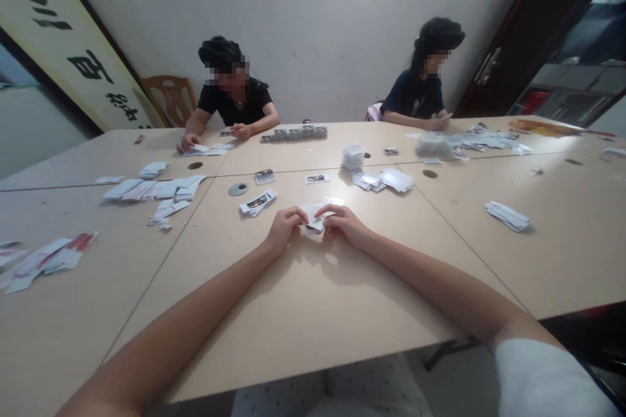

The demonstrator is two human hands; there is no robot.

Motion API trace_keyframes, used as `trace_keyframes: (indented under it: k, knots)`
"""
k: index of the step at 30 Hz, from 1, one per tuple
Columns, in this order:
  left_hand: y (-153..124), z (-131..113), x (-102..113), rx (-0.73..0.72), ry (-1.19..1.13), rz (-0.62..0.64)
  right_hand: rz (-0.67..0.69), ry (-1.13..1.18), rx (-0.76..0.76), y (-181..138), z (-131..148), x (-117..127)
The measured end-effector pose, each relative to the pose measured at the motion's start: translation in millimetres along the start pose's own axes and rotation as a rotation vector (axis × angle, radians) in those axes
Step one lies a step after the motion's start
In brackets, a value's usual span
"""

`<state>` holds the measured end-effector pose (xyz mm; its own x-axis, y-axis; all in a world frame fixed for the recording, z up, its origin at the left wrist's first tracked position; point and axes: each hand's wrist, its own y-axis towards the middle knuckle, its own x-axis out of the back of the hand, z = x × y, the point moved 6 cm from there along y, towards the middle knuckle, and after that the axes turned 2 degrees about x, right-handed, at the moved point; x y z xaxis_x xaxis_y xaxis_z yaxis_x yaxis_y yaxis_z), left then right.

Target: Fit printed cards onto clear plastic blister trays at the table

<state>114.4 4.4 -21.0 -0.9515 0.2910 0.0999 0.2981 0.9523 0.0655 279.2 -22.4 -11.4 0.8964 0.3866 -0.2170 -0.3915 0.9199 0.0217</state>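
Note:
Just above the table in front of me, my left hand (286, 229) and my right hand (346, 225) pinch a small white card (313, 214) between them. A dark patch shows at its lower edge. Something shiny and clear (334, 202) is right behind my right fingers; I cannot tell whether I hold it. To the left of my hands is a small pile of cards with dark printed pictures (259, 202). Beyond it sits a clear plastic case (265, 176) with a dark print. Straight ahead of my hands, one printed card (317, 178) lies flat.
Clear plastic cases (353, 158) are stacked ahead, beside loose white cards (397, 180). Folded white papers (141, 189) spread at the left; a bundle (508, 215) lies right. Two people (235, 101) sit across the table, handling papers. A grey hole cover (238, 189) is nearby.

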Motion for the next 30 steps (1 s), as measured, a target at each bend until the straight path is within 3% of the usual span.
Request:
trace_keyframes:
  k: [30]
  knots:
    - [1.6, -7.7, 18.2, -0.055, 0.166, -0.241, -0.014, -0.012, -0.004, 0.5, 0.0, 2.1]
